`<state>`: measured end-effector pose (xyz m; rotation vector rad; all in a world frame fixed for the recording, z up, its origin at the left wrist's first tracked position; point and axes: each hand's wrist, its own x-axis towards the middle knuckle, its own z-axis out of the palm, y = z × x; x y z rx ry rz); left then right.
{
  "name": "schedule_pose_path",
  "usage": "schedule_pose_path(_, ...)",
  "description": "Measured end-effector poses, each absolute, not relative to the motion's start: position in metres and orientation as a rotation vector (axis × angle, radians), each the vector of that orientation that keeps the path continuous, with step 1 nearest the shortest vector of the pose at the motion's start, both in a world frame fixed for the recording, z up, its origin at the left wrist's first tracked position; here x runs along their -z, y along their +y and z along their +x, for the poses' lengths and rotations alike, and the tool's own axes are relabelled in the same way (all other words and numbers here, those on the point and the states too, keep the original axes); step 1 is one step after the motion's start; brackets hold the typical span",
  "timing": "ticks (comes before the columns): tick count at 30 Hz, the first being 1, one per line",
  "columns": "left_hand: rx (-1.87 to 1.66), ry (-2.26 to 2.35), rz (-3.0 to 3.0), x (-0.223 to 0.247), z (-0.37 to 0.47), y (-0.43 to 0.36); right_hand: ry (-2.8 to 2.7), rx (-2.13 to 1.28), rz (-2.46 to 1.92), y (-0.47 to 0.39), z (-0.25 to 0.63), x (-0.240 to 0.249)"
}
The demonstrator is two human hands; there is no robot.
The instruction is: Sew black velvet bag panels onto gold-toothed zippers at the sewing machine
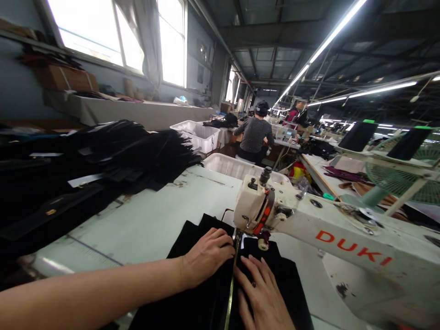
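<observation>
Black cloth [192, 238] lies under the head of a white sewing machine [252, 206], with a gold-coloured zipper [231, 293] running up its middle to the needle area. On the cloth left of the zipper rests my left hand [209, 254], its fingers bent and pressed together close to the presser foot; what they hold, if anything, is hidden. My right hand [261, 293] lies on the cloth to the right of the zipper, fingers spread and flat, just below the machine head.
A big pile of black pieces [137, 151] covers the table's left side. Behind the table stand white plastic bins [227, 165]. A seated person [255, 137] works farther ahead. Thread cones [359, 136] and a green fan [392, 174] are at the right.
</observation>
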<state>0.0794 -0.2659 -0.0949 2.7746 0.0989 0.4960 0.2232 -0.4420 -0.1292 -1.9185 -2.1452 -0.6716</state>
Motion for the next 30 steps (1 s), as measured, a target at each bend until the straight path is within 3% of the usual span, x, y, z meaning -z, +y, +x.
schedule_pose_path(9, -0.162, 0.157, 2.669, 0.085, 0.045, -0.283, -2.113, 0.77, -1.839, -0.438, 0.221, 0.121)
schedule_pose_path(30, -0.074, 0.068, 2.603, 0.065, 0.045, -0.28, -2.206, 0.961, -1.644, -0.428, 0.249, 0.163)
